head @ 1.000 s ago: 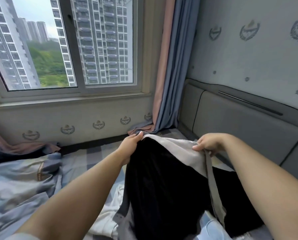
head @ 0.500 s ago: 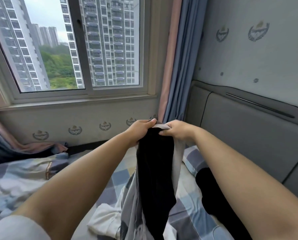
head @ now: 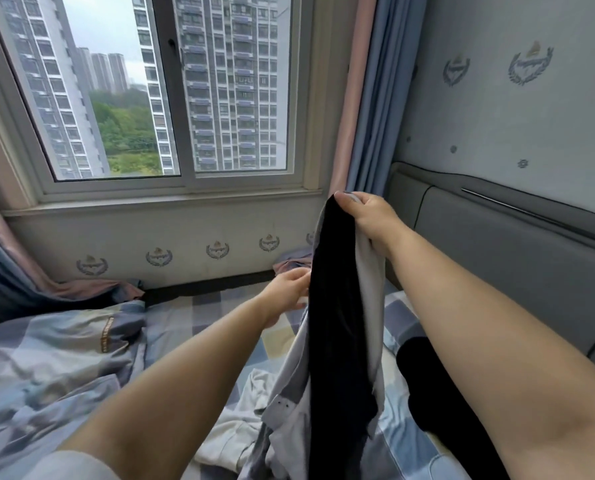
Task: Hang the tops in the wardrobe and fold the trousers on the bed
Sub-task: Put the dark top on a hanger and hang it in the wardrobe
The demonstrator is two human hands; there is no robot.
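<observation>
A black and light-grey garment (head: 334, 327) hangs in a long narrow drape over the bed. My right hand (head: 361, 216) grips its top edge, raised in front of the curtain. My left hand (head: 287, 294) is lower, at the garment's left edge about a third of the way down, fingers touching the fabric; whether it holds the cloth is unclear. The garment's lower end trails onto a white garment (head: 233, 434) on the bed. A second black garment (head: 427, 386) lies on the bed to the right, partly hidden by my right forearm.
The bed (head: 192, 320) has a checked sheet, with a rumpled checked duvet (head: 46, 358) at the left. A grey padded headboard (head: 496, 265) runs along the right. Ahead are the window (head: 157, 91) and a pink-and-blue curtain (head: 361, 98).
My right hand has lifted the garment's top higher. My left hand has left the top edge and dropped down to the garment's left side.
</observation>
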